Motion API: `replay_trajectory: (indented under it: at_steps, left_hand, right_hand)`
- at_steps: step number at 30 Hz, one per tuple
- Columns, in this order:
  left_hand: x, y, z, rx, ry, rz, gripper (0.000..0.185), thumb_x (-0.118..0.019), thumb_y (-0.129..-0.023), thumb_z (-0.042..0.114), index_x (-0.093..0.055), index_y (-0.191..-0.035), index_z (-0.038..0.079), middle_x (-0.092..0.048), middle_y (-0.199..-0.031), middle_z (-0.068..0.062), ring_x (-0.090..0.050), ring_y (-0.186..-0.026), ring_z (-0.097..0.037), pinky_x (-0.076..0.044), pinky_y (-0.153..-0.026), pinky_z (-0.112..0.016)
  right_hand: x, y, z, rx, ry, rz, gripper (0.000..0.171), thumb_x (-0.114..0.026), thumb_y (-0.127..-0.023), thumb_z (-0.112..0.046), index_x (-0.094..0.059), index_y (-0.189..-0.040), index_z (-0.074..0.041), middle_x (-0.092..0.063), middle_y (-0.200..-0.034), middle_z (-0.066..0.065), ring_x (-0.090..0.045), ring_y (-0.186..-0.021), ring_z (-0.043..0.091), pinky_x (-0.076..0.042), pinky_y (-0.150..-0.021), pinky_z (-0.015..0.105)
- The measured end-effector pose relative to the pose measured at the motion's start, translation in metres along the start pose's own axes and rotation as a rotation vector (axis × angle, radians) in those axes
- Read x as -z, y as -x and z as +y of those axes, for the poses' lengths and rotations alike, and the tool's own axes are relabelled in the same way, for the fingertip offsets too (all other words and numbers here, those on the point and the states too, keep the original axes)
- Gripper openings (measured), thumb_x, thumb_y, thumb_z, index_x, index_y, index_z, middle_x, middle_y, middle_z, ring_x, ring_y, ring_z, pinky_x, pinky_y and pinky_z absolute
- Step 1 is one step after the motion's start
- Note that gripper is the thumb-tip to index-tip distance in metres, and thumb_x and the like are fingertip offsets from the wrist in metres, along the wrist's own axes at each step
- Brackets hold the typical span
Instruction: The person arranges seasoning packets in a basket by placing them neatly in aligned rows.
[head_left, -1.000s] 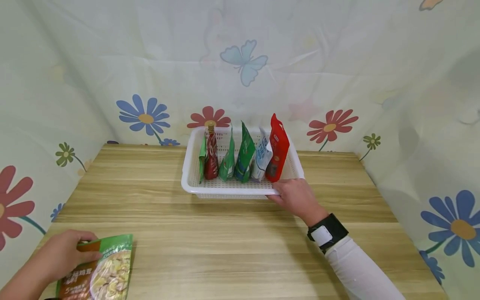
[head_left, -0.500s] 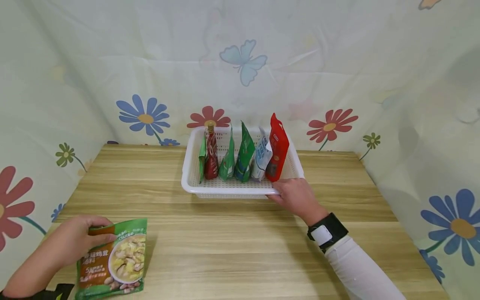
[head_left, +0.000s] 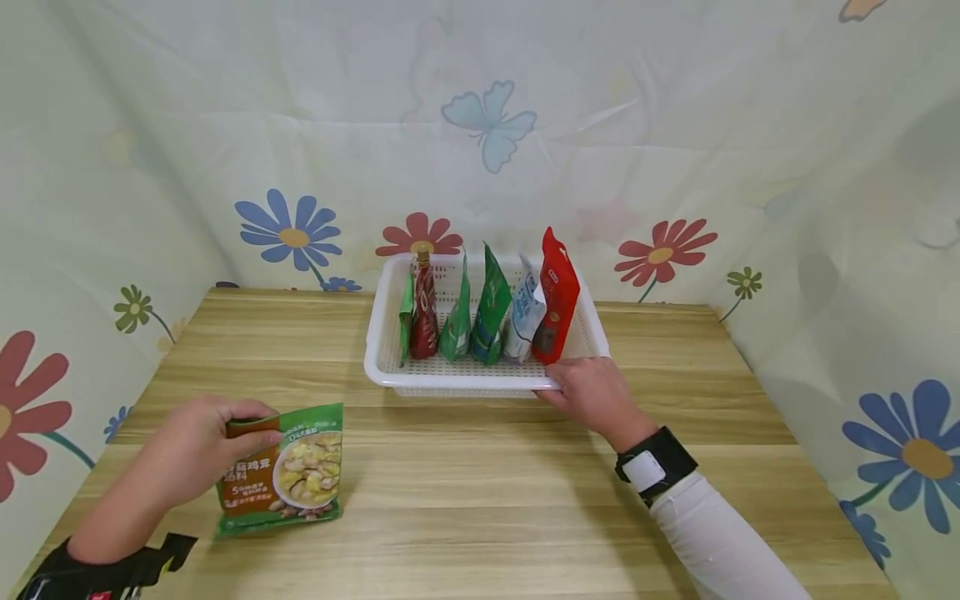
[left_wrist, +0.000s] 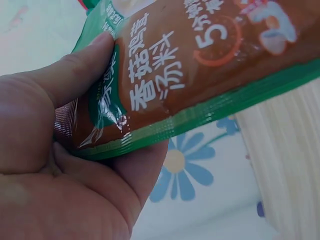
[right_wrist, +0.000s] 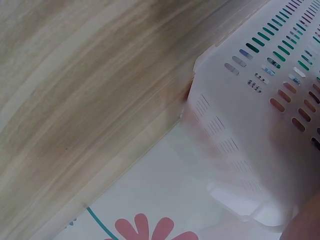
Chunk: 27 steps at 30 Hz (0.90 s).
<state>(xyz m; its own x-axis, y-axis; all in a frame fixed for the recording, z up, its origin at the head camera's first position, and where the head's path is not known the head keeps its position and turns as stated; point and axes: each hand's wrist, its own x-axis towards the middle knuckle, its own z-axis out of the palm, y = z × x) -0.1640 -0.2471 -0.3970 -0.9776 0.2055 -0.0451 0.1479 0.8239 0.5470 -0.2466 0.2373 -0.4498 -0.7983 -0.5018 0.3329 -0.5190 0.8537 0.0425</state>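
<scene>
My left hand (head_left: pixel 206 450) pinches the upper left corner of a green and brown soup mix packet (head_left: pixel 285 475), thumb on its printed front. The packet hangs upright over the left part of the table; in the left wrist view, its brown face (left_wrist: pixel 200 65) fills the upper part. My right hand (head_left: pixel 592 396) grips the front right rim of a white plastic basket (head_left: pixel 450 382), thumb over the edge. Inside the basket, from left to right, stand a flat green packet (head_left: pixel 406 321), a red bottle-shaped pouch (head_left: pixel 424 308), two green pouches (head_left: pixel 491 308), a white-and-blue pouch (head_left: pixel 525 317) and a red bag (head_left: pixel 557 296).
The basket stands at the back middle of a wooden table (head_left: pixel 480 500), close to a flower-printed cloth (head_left: pixel 337 150) that hangs behind and along both sides. In the right wrist view the slotted basket wall (right_wrist: pixel 240 110) shows from close by.
My left hand has carried the soup mix packet from the lower left toward the basket, forward and to the right. My right hand and the basket have stayed in place.
</scene>
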Motion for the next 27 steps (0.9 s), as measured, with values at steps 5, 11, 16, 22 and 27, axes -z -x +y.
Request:
replay_trajectory:
  at_steps: [5,11,16,22,27]
  left_hand:
    - [-0.003,-0.004,0.018,-0.080,0.014,0.043,0.014,-0.079,-0.090,0.021,-0.079,-0.103,0.018,-0.078,-0.099,-0.001,-0.067,-0.085,-0.013,-0.053,-0.064,-0.027]
    - [-0.007,-0.010,0.042,-0.172,0.070,0.071,0.011,-0.080,-0.089,0.020,-0.080,-0.100,0.020,-0.079,-0.097,0.002,-0.068,-0.083,-0.009,-0.053,-0.064,-0.023]
    - [-0.009,-0.015,0.062,-0.233,0.136,0.074,0.011,-0.080,-0.089,0.020,-0.081,-0.100,0.021,-0.079,-0.097,0.003,-0.069,-0.083,-0.007,-0.055,-0.066,-0.023]
    - [-0.009,-0.023,0.087,-0.313,0.196,0.042,0.012,-0.079,-0.089,0.015,-0.081,-0.100,0.020,-0.080,-0.098,0.001,-0.072,-0.083,-0.008,-0.057,-0.068,-0.025]
    - [-0.013,-0.033,0.105,-0.370,0.263,0.016,0.011,-0.079,-0.089,0.014,-0.081,-0.100,0.016,-0.080,-0.099,-0.002,-0.072,-0.087,-0.011,-0.058,-0.070,-0.027]
  right_hand:
    - [-0.001,0.000,0.000,0.013,-0.009,0.019,0.030,-0.083,-0.084,-0.042,-0.074,-0.091,-0.014,-0.068,-0.068,-0.003,-0.054,-0.055,0.011,-0.036,-0.051,0.022]
    - [-0.002,0.000,0.001,0.021,-0.013,0.035,0.030,-0.084,-0.083,-0.041,-0.074,-0.089,-0.014,-0.067,-0.066,-0.003,-0.054,-0.055,0.011,-0.035,-0.051,0.022]
    - [-0.001,-0.001,0.001,0.025,-0.019,0.034,0.030,-0.084,-0.084,-0.042,-0.073,-0.088,-0.014,-0.065,-0.065,-0.004,-0.053,-0.054,0.010,-0.034,-0.051,0.022]
    - [-0.001,-0.001,-0.001,0.015,-0.027,0.050,0.030,-0.083,-0.084,-0.042,-0.072,-0.085,-0.014,-0.061,-0.061,-0.005,-0.048,-0.052,0.009,-0.033,-0.049,0.022]
    - [-0.001,0.000,-0.001,0.004,-0.019,0.046,0.029,-0.083,-0.084,-0.042,-0.072,-0.085,-0.015,-0.061,-0.062,-0.005,-0.048,-0.053,0.009,-0.033,-0.050,0.022]
